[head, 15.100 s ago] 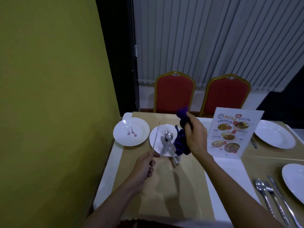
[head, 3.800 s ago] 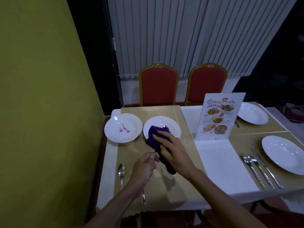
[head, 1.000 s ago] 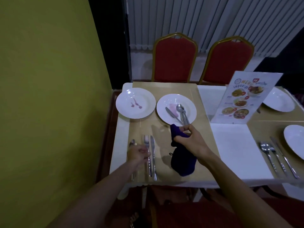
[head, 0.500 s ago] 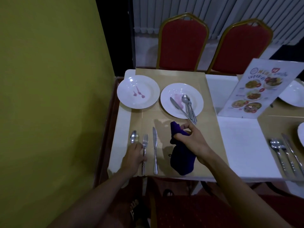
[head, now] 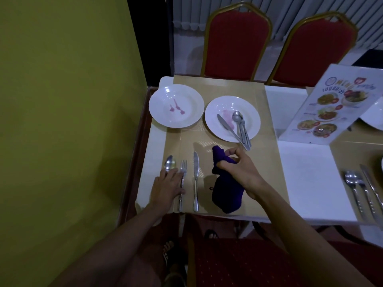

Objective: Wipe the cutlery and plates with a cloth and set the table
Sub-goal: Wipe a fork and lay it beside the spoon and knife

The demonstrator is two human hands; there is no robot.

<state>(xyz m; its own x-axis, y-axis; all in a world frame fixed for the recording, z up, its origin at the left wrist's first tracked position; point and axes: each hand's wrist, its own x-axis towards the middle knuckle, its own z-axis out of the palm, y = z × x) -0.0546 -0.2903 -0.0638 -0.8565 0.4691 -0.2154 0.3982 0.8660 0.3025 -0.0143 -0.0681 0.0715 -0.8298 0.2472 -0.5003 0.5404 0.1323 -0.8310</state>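
Note:
My right hand [head: 238, 170] grips a dark purple cloth [head: 227, 190] that hangs down to the tan placemat [head: 215, 88]. My left hand [head: 167, 187] lies flat, fingers spread, on the handles of a spoon [head: 170, 163] and a fork [head: 183, 164]. A knife [head: 196, 179] lies just right of them, untouched. Beyond, a white plate [head: 248, 108] holds a knife, a spoon and more cutlery [head: 236, 126] plus a pink smear. A second white plate [head: 192, 104] at the left carries pink stains.
A yellow wall runs along the table's left side. Two red chairs [head: 236, 44] stand at the far edge. A standing menu card [head: 335, 106] is at the right, with another cutlery set [head: 360, 191] and plates beyond it. A red chair seat is below me.
Over the last second my left hand slid along the spoon and fork, keeping them in line. My right hand stayed over the placemat with the cloth. My view tipped downward.

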